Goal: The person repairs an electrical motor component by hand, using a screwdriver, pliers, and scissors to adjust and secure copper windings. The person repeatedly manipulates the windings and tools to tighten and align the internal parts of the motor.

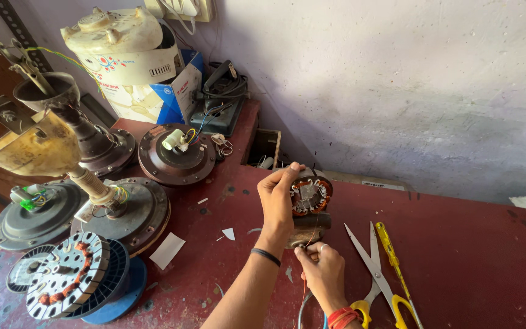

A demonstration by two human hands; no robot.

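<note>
Left half of the desk (pixel 458 268) is crowded: fan motor housings (pixel 176 153), a stator plate on a blue spool (pixel 71 277) at the near left, and a box with a cream appliance (pixel 129 49) at the far left leave only narrow gaps. Scissors (pixel 369 268) and a yellow screwdriver (pixel 397 262) lie just right of the hands. Beyond them, the right of the desk shows bare red surface up to the wall (pixel 397 79). Paper scraps (pixel 167 250) litter the middle.

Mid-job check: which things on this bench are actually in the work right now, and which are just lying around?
In hand:
left hand gripping the motor stator
right hand pinching the copper wire

Lying about:
scissors
yellow screwdriver
fan motor housings
wire spool
paper scraps
</note>
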